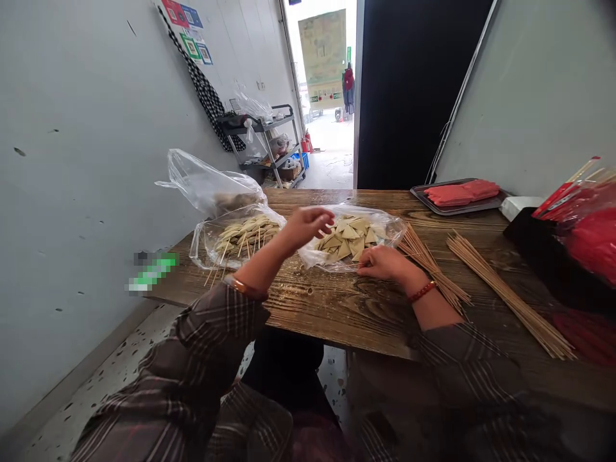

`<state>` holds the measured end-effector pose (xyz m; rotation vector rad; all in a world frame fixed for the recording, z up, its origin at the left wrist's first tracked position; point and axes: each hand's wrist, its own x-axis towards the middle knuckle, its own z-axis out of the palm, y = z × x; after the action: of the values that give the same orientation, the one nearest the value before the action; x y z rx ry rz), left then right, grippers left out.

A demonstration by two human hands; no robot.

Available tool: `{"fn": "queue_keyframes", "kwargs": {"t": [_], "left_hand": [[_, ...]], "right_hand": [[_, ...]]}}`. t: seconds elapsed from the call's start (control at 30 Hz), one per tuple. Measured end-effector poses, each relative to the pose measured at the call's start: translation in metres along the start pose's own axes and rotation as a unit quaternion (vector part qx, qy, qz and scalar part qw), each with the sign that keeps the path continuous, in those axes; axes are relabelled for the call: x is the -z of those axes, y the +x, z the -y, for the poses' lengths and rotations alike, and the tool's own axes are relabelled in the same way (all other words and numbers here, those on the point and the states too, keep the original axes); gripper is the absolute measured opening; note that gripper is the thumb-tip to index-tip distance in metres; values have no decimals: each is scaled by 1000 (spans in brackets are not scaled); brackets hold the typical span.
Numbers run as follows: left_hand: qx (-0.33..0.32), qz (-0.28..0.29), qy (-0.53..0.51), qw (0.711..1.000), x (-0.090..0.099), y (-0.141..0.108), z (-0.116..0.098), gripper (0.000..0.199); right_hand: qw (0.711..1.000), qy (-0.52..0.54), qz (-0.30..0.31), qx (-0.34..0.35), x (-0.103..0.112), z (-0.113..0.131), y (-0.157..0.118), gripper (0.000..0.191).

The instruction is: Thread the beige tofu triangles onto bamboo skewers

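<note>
Pale yellow in clear plastic: a loose heap of triangular slices (pixel 349 242)

From the head view, holds the left hand (pixel 308 226) raised over the left side of the open plastic bag (pixel 392 226), with fingers loosely bent and nothing visible in the grasp. Holds the right hand (pixel 382 262) low at the near right edge of the same bag, with thumb and fingertips drawn close together; cannot tell whether pinching a slice, a stick or only plastic. Well apart from each other, with the heap between and just beyond, near the middle of the wooden table (pixel 312 311).

Probably light, flat and bendable to handle, perhaps a little moist, and likely to tear at the thin corners. Best taken singly across the broad middle, thumb on one face and fingers on the other, rather than by a tip. Might cling together, so worth peeling gently.

Just right of the bag, a fanned bundle of bamboo skewers (pixel 428 260), probably stiff and light; farther right, a tighter bundle of skewers (pixel 510 295). To the left, another clear bag (pixel 204 249) with skewered slices (pixel 245 232) inside, stick ends poking over the near rim.
</note>
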<state>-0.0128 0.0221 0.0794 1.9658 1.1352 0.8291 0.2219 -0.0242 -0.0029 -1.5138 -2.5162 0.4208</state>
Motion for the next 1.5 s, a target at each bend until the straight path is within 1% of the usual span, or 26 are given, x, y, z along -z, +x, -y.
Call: {"fn": "queue_keyframes", "kwargs": {"t": [0.03,0.07,0.13,0.2,0.27,0.33,0.4,0.5,0.57,0.67,0.8,0.87,1.0,1.07,1.13,1.2,1.23,1.27,1.33,1.4,1.5], "left_hand": [[19,12,49,999,-7,4,7,22],[34,-25,99,994,-12,8,16,22],[43,-88,118,988,-17,17,40,26],[55,-120,109,985,-19,27,63,31],[77,-134,87,984,-22,37,81,32],[100,-134,56,984,-26,44,91,30],[119,-123,17,985,-31,49,97,25],[140,-105,-43,984,-36,51,100,13],[153,-99,-80,980,-38,51,101,13],[164,-112,-135,971,-39,48,103,15],[140,-162,-213,953,-44,41,103,10],[126,-173,-259,942,-47,37,100,11],[112,-172,-345,916,-49,35,93,15],[109,-168,-394,897,-50,37,89,14],[111,-167,-468,861,-50,38,85,13],[113,-170,-534,820,-51,39,82,12],[113,-172,-555,806,-52,38,81,12],[112,-173,-565,799,-53,38,80,14],[111,-170,-576,792,-56,37,79,20],[115,-164,-585,786,-59,38,79,23],[125,-159,-592,780,-61,40,81,19]], "right_hand": [[1000,1,1,-2,1,0,0,17],[1000,2,2,-4,2,1,0,21],[1000,0,3,-13,2,2,0,30],[1000,-6,5,-23,3,3,0,35],[1000,-10,5,-26,3,3,0,40],[1000,-11,4,-27,3,4,-1,45],[999,-12,4,-32,3,3,-1,48],[999,8,1,-39,4,2,-1,43],[999,28,-17,-43,3,-1,-1,38],[994,44,-75,-63,1,-5,0,35],[981,47,-164,-88,-3,-14,2,33],[977,44,-192,-81,-6,-19,3,33],[970,29,-238,-45,-11,-27,4,38],[962,13,-271,-31,-12,-29,3,39],[953,-5,-301,-16,-10,-29,2,41],[948,-21,-317,-5,-7,-28,3,43],[947,-31,-319,-3,-5,-27,4,44],[948,-44,-317,-4,-2,-27,6,44],[953,-72,-296,-3,4,-28,14,45],[961,-100,-259,1,11,-31,28,47],[974,-128,-186,-8,20,-39,52,48]]}}
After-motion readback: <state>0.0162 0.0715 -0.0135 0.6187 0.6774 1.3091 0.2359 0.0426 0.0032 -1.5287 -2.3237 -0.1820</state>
